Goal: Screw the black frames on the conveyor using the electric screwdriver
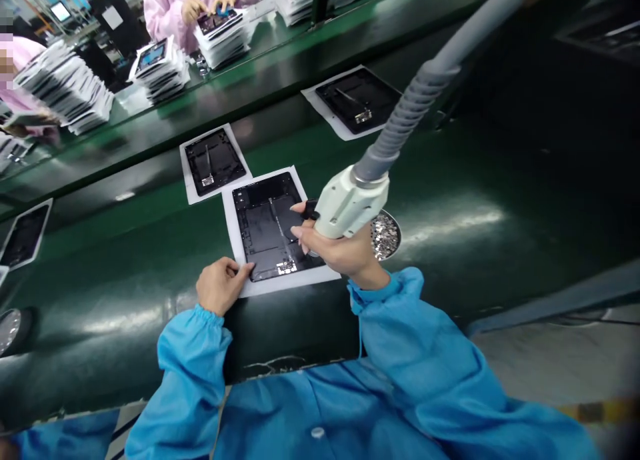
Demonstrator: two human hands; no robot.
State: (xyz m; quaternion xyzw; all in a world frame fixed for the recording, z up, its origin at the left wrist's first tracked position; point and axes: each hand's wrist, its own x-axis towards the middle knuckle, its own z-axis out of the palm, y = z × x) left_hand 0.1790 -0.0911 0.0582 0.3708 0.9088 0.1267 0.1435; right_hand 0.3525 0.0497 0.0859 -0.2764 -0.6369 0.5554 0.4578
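Observation:
A black tablet housing (265,227) lies on a white sheet (235,273) in front of me, with a thin flat strip and a small silvery part showing inside it. My left hand (220,285) is at its near left corner, fingers curled and thumb pressed on the edge. Wrapped in my right hand (350,253) is a pale green hand tool (353,203) with a thick grey hose (415,107). The tool's tip is hidden by the hand, over the housing's right side. A round dish of small shiny metal pieces (385,237) sits just beyond that hand.
More black housings on white sheets lie on the green belt (450,247): one behind (215,160), one farther right (357,97), one left (27,233). Another dish (13,330) stands at left. Across the bench, a person in pink works beside paper-layered stacks (223,43).

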